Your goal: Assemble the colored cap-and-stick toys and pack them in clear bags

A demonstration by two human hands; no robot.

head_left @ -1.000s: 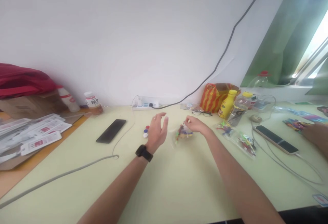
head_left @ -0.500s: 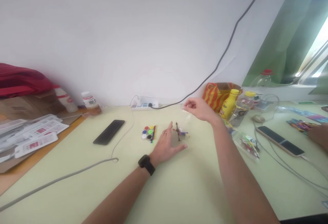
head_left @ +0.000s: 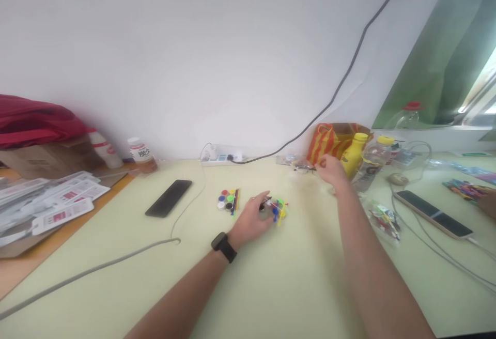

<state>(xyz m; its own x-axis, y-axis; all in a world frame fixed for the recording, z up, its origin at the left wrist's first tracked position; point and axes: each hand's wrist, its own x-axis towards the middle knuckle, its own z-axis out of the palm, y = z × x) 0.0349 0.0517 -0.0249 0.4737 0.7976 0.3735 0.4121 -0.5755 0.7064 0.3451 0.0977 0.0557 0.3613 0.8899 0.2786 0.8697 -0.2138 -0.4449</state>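
Note:
My left hand (head_left: 253, 217), with a black watch (head_left: 223, 246) on its wrist, curls around the near-left side of a small heap of coloured plastic pieces (head_left: 281, 211). Thumb and fingers stay apart, with some dark and white bits between them. Farther back, my right hand (head_left: 331, 169) is closed in a pinch in front of a red-and-yellow striped bag (head_left: 323, 142). Its fingertips meet a small clear, dark-flecked thing (head_left: 303, 166), too blurred to name. Left of the heap lie small round coloured paint pots (head_left: 225, 199) and thin coloured sticks (head_left: 235, 202).
A black phone (head_left: 169, 198) and a grey cable (head_left: 108, 264) lie at left. A power strip (head_left: 221, 159) sits by the wall. At right are a yellow bottle (head_left: 354, 155), a clear bottle (head_left: 374, 163), a bag of coloured bits (head_left: 383, 220), another phone (head_left: 434, 214) and another person's hand (head_left: 487, 202).
My right hand has moved right, towards the striped bag. My left hand has curled in around the pieces, where more green, yellow and blue ones now show.

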